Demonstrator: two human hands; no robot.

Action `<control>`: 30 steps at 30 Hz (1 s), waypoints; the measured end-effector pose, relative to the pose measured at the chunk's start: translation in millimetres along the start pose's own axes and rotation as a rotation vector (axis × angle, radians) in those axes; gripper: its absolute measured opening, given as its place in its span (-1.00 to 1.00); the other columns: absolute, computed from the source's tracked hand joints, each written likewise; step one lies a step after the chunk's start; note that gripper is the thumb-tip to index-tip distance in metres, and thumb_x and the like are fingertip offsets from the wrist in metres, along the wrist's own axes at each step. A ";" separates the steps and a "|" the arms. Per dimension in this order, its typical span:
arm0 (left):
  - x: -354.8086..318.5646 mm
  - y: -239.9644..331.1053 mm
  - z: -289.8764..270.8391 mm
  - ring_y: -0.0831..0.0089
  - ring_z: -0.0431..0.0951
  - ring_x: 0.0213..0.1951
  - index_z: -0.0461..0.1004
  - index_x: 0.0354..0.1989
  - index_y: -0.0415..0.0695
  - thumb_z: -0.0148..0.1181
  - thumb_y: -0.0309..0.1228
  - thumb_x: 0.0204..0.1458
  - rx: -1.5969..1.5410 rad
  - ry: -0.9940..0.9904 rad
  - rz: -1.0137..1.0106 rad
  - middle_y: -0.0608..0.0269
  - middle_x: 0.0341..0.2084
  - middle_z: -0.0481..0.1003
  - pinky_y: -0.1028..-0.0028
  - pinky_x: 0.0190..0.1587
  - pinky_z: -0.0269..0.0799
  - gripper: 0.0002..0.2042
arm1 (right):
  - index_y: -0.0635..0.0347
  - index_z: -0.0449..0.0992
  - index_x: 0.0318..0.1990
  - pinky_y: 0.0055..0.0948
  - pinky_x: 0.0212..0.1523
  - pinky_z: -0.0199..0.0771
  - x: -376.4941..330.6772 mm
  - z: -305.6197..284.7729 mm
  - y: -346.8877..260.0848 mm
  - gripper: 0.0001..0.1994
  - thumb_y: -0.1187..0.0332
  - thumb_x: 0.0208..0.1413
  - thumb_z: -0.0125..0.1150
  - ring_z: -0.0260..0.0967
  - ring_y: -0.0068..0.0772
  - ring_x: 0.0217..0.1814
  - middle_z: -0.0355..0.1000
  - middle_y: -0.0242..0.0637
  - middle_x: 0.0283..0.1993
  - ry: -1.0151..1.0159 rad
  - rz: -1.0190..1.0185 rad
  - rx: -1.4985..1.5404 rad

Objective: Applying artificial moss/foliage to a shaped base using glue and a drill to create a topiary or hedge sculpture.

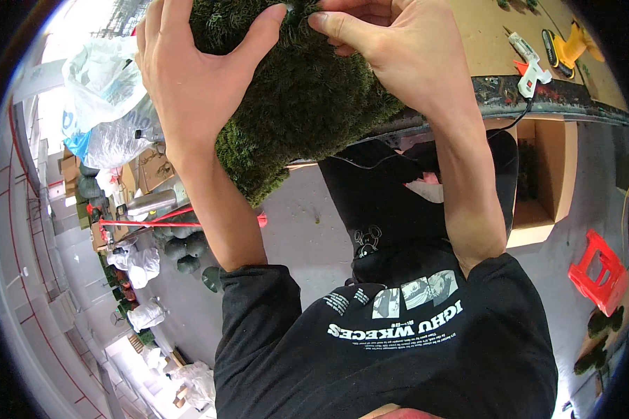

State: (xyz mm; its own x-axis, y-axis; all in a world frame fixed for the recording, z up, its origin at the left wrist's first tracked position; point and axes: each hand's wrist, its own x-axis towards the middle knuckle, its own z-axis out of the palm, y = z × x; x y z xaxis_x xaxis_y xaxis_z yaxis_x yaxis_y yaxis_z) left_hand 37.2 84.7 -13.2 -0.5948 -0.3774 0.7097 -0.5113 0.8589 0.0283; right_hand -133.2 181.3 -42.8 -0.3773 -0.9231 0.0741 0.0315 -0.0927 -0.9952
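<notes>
"Foliage clump (321,91): where?"
"Twelve o'clock, against my spread left hand (194,77); my right hand (407,52) curled, grip unclear."
"Step?"
"I was seemingly parting tufts (223,24); next called for steady thumbs (262,31)."

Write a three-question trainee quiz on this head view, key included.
1. Open: what do the left hand and right hand both work at?
2. True or false: in the picture, the white glue gun lies left of the yellow-and-black power tool.
3. Multiple choice: on which side of the person is the red plastic piece?
A) left
B) right
C) between the arms

Key:
1. The dark green foliage piece
2. True
3. B
</notes>
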 end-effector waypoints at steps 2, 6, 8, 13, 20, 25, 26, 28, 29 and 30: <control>1.8 -0.3 0.2 0.07 0.46 0.15 0.46 0.18 -0.22 0.45 -0.47 -0.09 -0.068 0.020 0.029 0.00 0.06 0.51 0.22 0.25 0.32 -0.42 | 0.47 0.66 -0.26 -0.55 -0.32 0.49 3.8 -0.7 21.7 -0.85 0.50 0.12 0.36 0.50 -0.59 -0.37 0.61 -0.23 -0.40 0.004 -0.095 0.061; 0.6 -2.5 0.0 0.06 0.46 0.15 0.46 0.17 -0.22 0.46 -0.46 -0.11 0.007 0.009 0.052 0.01 0.05 0.51 0.21 0.24 0.33 -0.42 | 0.48 0.66 -0.24 -0.54 -0.31 0.50 0.6 1.4 -0.1 -0.84 0.50 0.12 0.35 0.51 -0.58 -0.37 0.62 -0.21 -0.40 0.015 -0.007 -0.007; 0.2 -1.5 -0.3 0.05 0.46 0.14 0.46 0.17 -0.21 0.46 -0.47 -0.11 -0.022 0.029 0.071 0.01 0.05 0.52 0.20 0.24 0.33 -0.42 | 0.49 0.66 -0.24 -0.55 -0.30 0.51 0.5 3.7 -0.4 -0.84 0.50 0.12 0.35 0.51 -0.58 -0.36 0.63 -0.20 -0.39 0.024 -0.004 -0.003; 0.0 2.7 0.9 0.04 0.46 0.14 0.47 0.15 -0.21 0.46 -0.47 -0.11 0.069 0.035 0.053 0.01 0.05 0.52 0.19 0.23 0.33 -0.44 | 0.50 0.66 -0.23 -0.55 -0.30 0.51 2.1 4.5 7.8 -0.84 0.52 0.13 0.34 0.52 -0.58 -0.35 0.64 -0.19 -0.37 0.028 0.018 0.017; -0.8 4.8 1.5 0.05 0.46 0.12 0.48 0.13 -0.22 0.46 -0.48 -0.13 0.063 0.051 0.064 0.02 0.03 0.53 0.20 0.22 0.34 -0.44 | 0.47 0.67 -0.23 -0.59 -0.39 0.45 -1.6 4.4 15.3 -0.87 0.52 0.15 0.34 0.47 -0.62 -0.42 0.61 -0.25 -0.41 -0.001 -0.119 0.136; -0.8 1.7 3.7 0.06 0.47 0.11 0.50 0.11 -0.21 0.47 -0.49 -0.14 0.050 0.075 0.032 0.04 0.02 0.53 0.22 0.22 0.34 -0.45 | 0.47 0.67 -0.25 -0.60 -0.42 0.42 1.6 10.6 -0.3 -0.87 0.52 0.14 0.34 0.46 -0.63 -0.46 0.61 -0.24 -0.42 0.051 0.084 0.067; -2.4 0.9 3.2 0.06 0.47 0.11 0.50 0.11 -0.21 0.47 -0.49 -0.14 0.049 0.076 0.031 0.04 0.02 0.53 0.22 0.22 0.34 -0.45 | 0.46 0.65 -0.28 -0.59 -0.42 0.43 0.1 10.6 8.6 -0.87 0.51 0.13 0.35 0.46 -0.62 -0.45 0.60 -0.24 -0.43 0.050 -0.016 0.101; -2.6 4.6 2.3 0.06 0.48 0.11 0.50 0.11 -0.21 0.47 -0.49 -0.14 0.104 0.055 0.007 0.03 0.03 0.53 0.22 0.22 0.34 -0.46 | 0.46 0.64 -0.30 -0.57 -0.41 0.44 -2.0 14.8 10.1 -0.87 0.50 0.11 0.37 0.46 -0.60 -0.45 0.60 -0.24 -0.44 0.052 -0.113 0.133; -2.5 3.0 3.1 0.06 0.48 0.11 0.50 0.11 -0.21 0.47 -0.49 -0.14 0.102 0.055 0.008 0.03 0.03 0.53 0.22 0.22 0.34 -0.46 | 0.44 0.62 -0.33 -0.56 -0.40 0.44 -4.8 20.8 8.6 -0.86 0.49 0.09 0.38 0.47 -0.59 -0.44 0.58 -0.24 -0.45 0.148 -0.148 0.027; -0.9 2.0 3.5 0.06 0.48 0.11 0.50 0.12 -0.21 0.47 -0.50 -0.14 0.083 0.057 0.025 0.03 0.03 0.53 0.22 0.21 0.34 -0.45 | 0.43 0.59 -0.35 -0.55 -0.39 0.45 -6.6 23.6 6.1 -0.85 0.47 0.07 0.39 0.47 -0.58 -0.43 0.57 -0.24 -0.46 0.243 -0.182 -0.079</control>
State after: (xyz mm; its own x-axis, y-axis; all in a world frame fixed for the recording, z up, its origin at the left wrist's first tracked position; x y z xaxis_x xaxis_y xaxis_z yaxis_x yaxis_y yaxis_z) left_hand 34.6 85.6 -16.3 -0.5727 -0.3343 0.7485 -0.5480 0.8352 -0.0463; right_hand -108.7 178.1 -47.9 -0.5803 -0.7770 0.2439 -0.1252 -0.2108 -0.9695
